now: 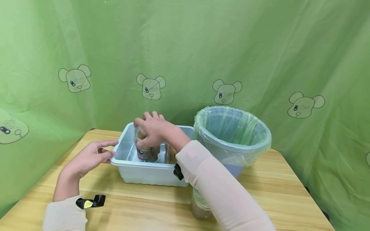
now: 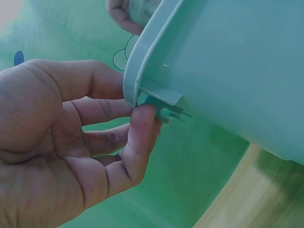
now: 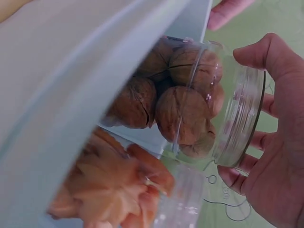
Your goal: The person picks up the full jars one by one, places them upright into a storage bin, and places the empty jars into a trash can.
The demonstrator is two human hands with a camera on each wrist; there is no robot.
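A pale blue plastic basin [image 1: 153, 175] stands on the table. My left hand [image 1: 89, 157] pinches its left rim; in the left wrist view, thumb and finger [image 2: 142, 126] are at the rim's corner. My right hand [image 1: 156, 130] reaches over the basin and grips the lidded top of a clear jar of walnuts [image 3: 183, 99], which stands inside, upright or nearly so. Beside it in the basin is a second clear jar [image 3: 114, 183] holding orange-brown, ridged pieces, partly hidden by the basin wall.
Right of the basin stands a bin [image 1: 234, 141] lined with a translucent green bag. A lidded jar [image 1: 199, 207] with brownish contents sits in front, partly behind my right sleeve. Green curtain [image 1: 185, 48] hangs behind the wooden table [image 1: 138, 208].
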